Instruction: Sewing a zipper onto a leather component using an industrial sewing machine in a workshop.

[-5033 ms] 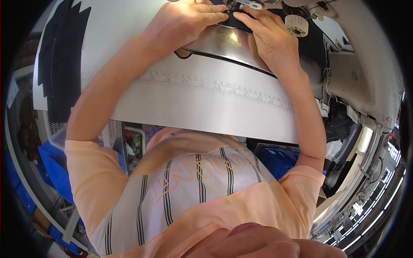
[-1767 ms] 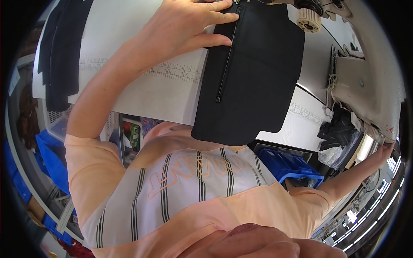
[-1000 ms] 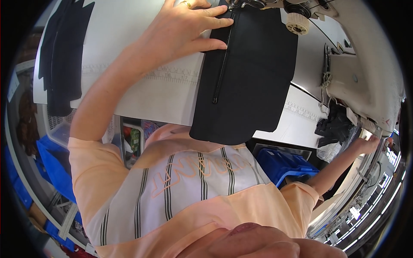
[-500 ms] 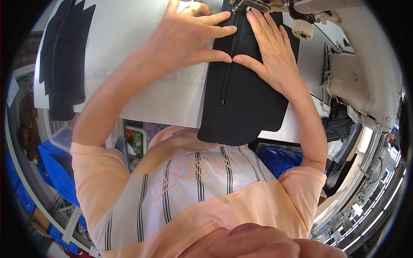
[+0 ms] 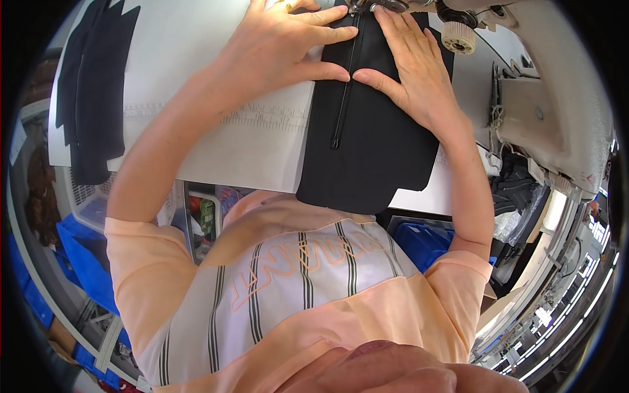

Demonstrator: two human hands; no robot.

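Head view looks down on a white sewing table [image 5: 196,85] where a black fabric panel [image 5: 370,144] with a black zipper [image 5: 345,78] lies at the near edge, its lower end hanging past the table toward the person's striped shirt. Left hand [image 5: 275,46] lies flat on the table and the panel's left edge, fingers spread, fingertips touching the fabric just left of the zipper. Right hand [image 5: 409,62] presses flat on the panel just right of the zipper, fingers stretched out and open, thumb tip meeting the zipper line. Neither hand pinches anything. A sewing machine [image 5: 544,98] stands at the right, and dark fabric pieces [image 5: 92,98] lie at the table's far left.
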